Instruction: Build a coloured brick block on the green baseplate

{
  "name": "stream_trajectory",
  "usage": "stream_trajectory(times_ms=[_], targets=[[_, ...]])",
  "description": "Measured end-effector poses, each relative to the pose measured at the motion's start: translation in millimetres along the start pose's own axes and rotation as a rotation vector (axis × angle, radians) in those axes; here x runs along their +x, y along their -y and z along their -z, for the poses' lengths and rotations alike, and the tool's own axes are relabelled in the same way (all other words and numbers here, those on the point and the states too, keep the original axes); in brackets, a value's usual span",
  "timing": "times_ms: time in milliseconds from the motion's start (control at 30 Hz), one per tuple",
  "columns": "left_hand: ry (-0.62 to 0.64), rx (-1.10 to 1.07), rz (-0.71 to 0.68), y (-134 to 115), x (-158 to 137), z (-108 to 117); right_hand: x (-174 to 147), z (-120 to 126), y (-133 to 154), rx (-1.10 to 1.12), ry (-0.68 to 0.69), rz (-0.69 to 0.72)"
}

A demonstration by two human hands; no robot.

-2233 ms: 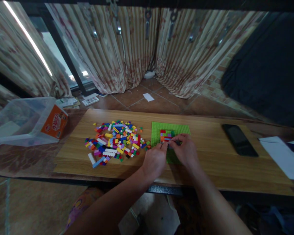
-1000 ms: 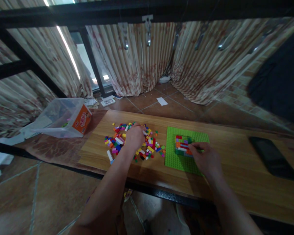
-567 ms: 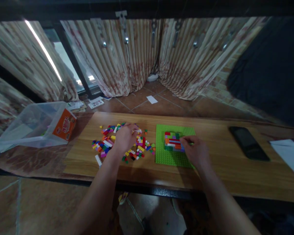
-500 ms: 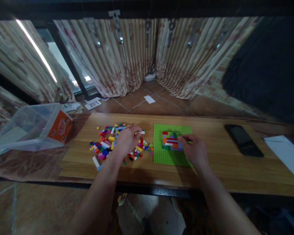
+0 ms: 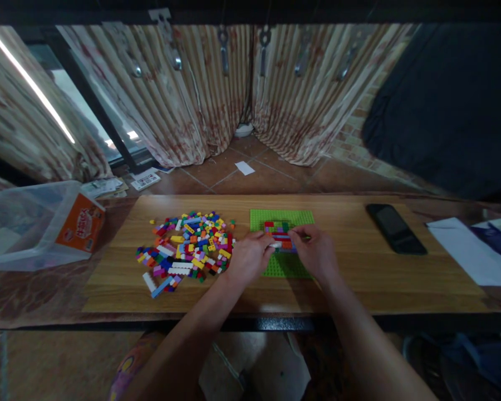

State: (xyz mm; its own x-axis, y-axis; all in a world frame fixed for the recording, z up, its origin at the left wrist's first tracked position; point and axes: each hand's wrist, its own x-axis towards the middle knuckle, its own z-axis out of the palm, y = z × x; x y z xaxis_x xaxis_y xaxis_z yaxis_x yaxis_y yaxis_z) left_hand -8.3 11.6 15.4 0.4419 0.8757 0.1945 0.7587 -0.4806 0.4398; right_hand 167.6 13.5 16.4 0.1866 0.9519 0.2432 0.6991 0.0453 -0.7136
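Observation:
A small white toy brick (image 5: 275,245) is pinched in the fingers of my left hand (image 5: 253,253), at the left front of a block structure (image 5: 283,236). That structure is made of red, orange, green, purple and blue bricks and sits on a green studded baseplate (image 5: 278,269). At the structure's right side, my right hand (image 5: 315,250) has its thumb and fingers pinched together; whether a brick lies between them is hidden. Left of the baseplate spreads a pile of loose bricks (image 5: 200,239) in many colours.
A clear plastic bin (image 5: 33,217) with an orange label lies at the far left. On the right of the wooden board (image 5: 359,284) rests a black phone (image 5: 396,229), with white paper (image 5: 470,250) beyond it. Curtains (image 5: 209,100) hang behind the table.
My left hand has moved right, from over the brick pile to the structure, carrying the white brick. My right hand stays by the structure's right side. The whole view has shifted slightly.

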Motion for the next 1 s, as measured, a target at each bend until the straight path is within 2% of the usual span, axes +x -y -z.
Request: stream_trajectory(times_ms=[267,567,833,1000], targets=[[-0.002,0.032,0.1,-7,3,-6,-1,-4,-5,0.005,0.055,0.013],[-0.043,0.045,0.137,-8,1,-9,-3,-7,-4,-0.032,0.104,0.065],[-0.047,0.081,0.112,-6,1,-16,-3,-11,-7,-0.045,0.072,0.056],[-0.011,0.189,0.083,-11,-1,-15,-5,-13,-5,-0.047,0.049,0.049]])
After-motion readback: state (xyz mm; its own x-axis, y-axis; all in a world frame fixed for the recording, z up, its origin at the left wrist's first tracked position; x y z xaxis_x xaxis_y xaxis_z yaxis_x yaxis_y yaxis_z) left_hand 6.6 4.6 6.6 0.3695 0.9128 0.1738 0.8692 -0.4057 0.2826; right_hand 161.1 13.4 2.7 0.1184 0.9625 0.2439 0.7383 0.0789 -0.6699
